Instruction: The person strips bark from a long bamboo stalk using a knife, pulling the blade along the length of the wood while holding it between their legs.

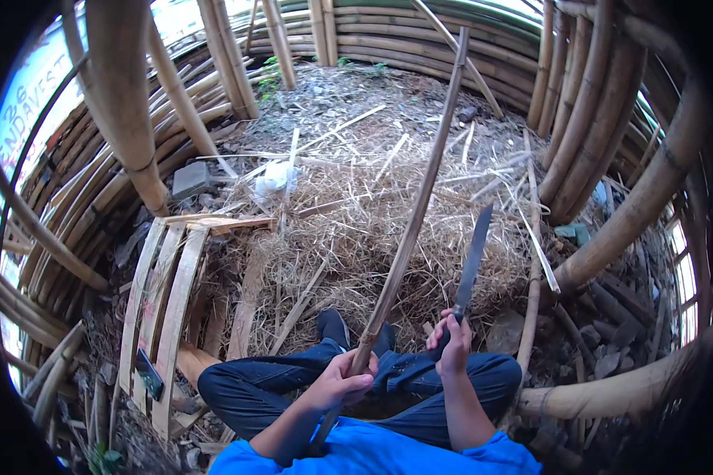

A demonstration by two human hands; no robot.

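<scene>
- Where stacked bamboo poles point(586, 95) ring the far and right sides, dry shavings point(356, 229) carpet the middle ground.
- A long bamboo strip point(412, 222) slants from near centre to far; it looks light, stiff and splintery, best gripped low.
- The left hand point(337, 380) is clenched round its near end.
- The right hand point(451, 348) grasps a long knife point(471, 261), blade raised just right of the strip, probably apart.
</scene>
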